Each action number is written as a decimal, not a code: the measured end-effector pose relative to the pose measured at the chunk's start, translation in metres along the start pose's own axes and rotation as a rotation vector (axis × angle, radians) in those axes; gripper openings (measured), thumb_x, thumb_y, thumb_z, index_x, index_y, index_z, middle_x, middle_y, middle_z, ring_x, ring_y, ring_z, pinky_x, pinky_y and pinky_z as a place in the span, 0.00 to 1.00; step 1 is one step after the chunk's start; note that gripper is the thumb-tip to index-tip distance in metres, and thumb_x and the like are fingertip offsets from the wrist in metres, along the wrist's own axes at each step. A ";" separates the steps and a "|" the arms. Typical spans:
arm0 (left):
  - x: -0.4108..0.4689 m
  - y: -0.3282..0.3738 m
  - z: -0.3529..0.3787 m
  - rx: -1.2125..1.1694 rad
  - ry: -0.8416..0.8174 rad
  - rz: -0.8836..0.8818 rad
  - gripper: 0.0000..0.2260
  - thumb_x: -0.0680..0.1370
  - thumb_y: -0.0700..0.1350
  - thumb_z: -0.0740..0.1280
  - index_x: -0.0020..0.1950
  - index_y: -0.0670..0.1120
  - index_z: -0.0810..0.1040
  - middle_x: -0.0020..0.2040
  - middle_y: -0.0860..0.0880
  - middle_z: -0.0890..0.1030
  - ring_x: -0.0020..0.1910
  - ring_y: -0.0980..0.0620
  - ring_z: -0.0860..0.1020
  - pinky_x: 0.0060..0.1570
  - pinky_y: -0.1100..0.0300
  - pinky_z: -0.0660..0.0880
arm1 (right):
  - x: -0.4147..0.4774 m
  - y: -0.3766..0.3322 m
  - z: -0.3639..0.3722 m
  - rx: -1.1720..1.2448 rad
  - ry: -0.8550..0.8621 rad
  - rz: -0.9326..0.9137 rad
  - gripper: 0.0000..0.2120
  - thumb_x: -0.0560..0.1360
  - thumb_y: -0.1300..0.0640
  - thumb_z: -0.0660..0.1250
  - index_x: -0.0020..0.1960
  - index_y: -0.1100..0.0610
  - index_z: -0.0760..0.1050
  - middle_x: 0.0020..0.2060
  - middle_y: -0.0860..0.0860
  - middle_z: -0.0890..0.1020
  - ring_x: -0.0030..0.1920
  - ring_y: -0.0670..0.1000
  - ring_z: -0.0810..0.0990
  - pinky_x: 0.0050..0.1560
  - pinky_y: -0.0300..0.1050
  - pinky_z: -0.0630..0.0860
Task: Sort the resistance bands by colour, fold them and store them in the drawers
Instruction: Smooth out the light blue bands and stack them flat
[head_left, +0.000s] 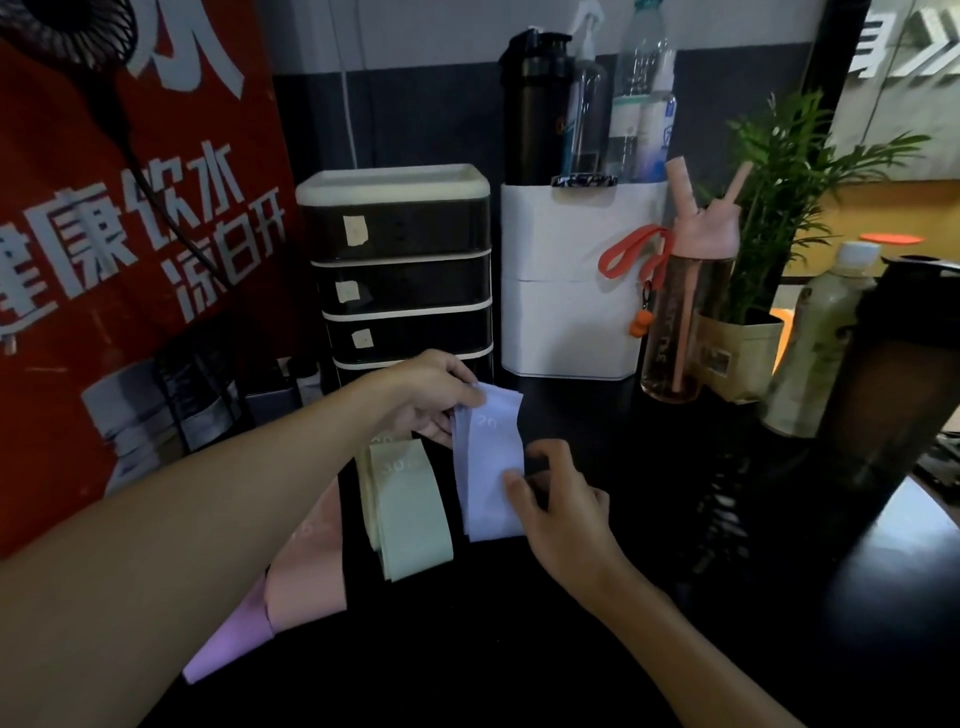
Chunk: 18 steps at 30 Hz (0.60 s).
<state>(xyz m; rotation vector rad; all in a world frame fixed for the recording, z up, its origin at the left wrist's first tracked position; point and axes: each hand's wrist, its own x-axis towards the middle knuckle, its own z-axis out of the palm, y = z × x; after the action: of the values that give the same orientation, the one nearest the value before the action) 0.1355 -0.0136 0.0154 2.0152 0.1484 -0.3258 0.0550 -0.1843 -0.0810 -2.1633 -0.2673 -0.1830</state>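
The fingers (457, 400) of the left hand (426, 395) pinch the far end of a pale lilac band (488, 462), closed on its top edge just in front of the drawer unit (400, 270). The fingers (517, 488) of the right hand (558, 499) are curled and press on the band's near right edge, thumb lifted above it; they seem to pin it flat more than grip it.

The step in hand looks like the fold of this band. To do it well, the person should keep the near end pinned, bring the far end over so the two short edges meet squarely, then smooth the crease so the bundle is narrow enough for a drawer.

Just left of the lilac band, also in front of the drawer unit, lies a pale green band (410, 509) with a yellowish one (370, 493) partly under it. Further left, at the tabletop's edge, lie a pink band (311, 566) and a purple one (228, 644), half hidden by the left forearm. All drawers appear closed, so nothing seems stored yet.

The tabletop (597, 623) is black and glossy, and the light is dim. Right of the drawer unit stands a white holder (571, 291) with bottles in it, then a pink bottle (685, 312) and a potted plant (769, 208). Left of the drawer unit hangs a red banner (130, 234) with white lettering.
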 end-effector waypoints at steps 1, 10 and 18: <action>0.000 -0.001 0.000 0.022 -0.002 -0.009 0.08 0.80 0.37 0.68 0.57 0.43 0.73 0.55 0.36 0.81 0.44 0.39 0.83 0.52 0.40 0.81 | 0.000 -0.001 0.000 -0.030 -0.007 0.001 0.12 0.80 0.43 0.58 0.61 0.44 0.63 0.45 0.41 0.77 0.54 0.44 0.73 0.64 0.45 0.57; -0.001 -0.002 0.000 0.744 0.106 0.163 0.09 0.77 0.43 0.70 0.56 0.44 0.76 0.40 0.47 0.79 0.36 0.49 0.80 0.40 0.55 0.79 | -0.004 -0.005 -0.001 -0.196 -0.068 -0.083 0.22 0.79 0.38 0.57 0.70 0.42 0.64 0.58 0.37 0.74 0.64 0.43 0.69 0.65 0.43 0.53; -0.011 -0.003 -0.004 0.903 0.093 0.664 0.05 0.75 0.39 0.71 0.49 0.45 0.80 0.47 0.52 0.75 0.48 0.53 0.75 0.46 0.60 0.74 | -0.003 -0.005 -0.001 -0.215 -0.068 -0.093 0.23 0.78 0.37 0.56 0.71 0.41 0.62 0.63 0.38 0.73 0.65 0.44 0.68 0.67 0.46 0.54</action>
<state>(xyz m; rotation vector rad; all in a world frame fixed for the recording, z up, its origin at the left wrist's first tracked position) 0.1246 -0.0083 0.0175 2.8033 -0.7230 0.1727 0.0507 -0.1832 -0.0776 -2.3743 -0.4040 -0.1986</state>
